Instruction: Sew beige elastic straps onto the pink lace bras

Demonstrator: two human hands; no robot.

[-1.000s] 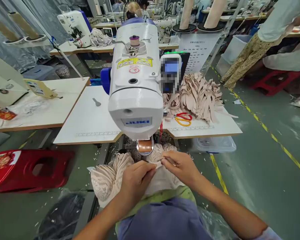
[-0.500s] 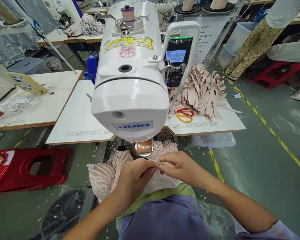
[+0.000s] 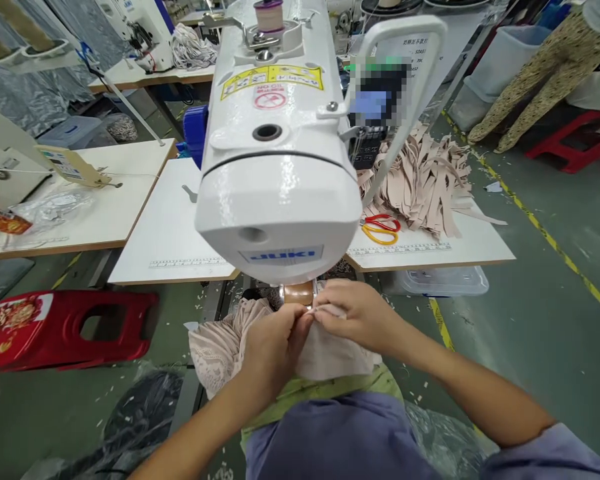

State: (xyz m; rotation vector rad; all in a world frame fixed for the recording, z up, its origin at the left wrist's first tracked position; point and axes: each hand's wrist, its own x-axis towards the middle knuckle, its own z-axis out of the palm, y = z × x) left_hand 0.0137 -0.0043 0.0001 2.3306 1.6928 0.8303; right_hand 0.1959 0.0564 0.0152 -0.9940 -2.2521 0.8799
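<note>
My left hand and my right hand meet just in front of a white JUKI sewing machine. Between their fingertips they pinch the edge of a pale pink fabric piece. The fabric hangs below my fingers over my lap. Left of my left hand, a gathered bundle of pink lace fabric lies beside the machine's lower arm. Right behind my fingertips is the rounded metal end of that arm. The exact fold in my fingers is too small to make out.
On the right tabletop lie red-and-yellow scissors and a heap of pink fabric strips. A clear plastic box sits below that tabletop. A red stool stands at the left. Further right, a person's patterned trousers show.
The view has shifted, so the machine and tables appear further right. Both hands still pinch the fabric edge; my right hand has come up closer to the metal arm end, covering some lace.
</note>
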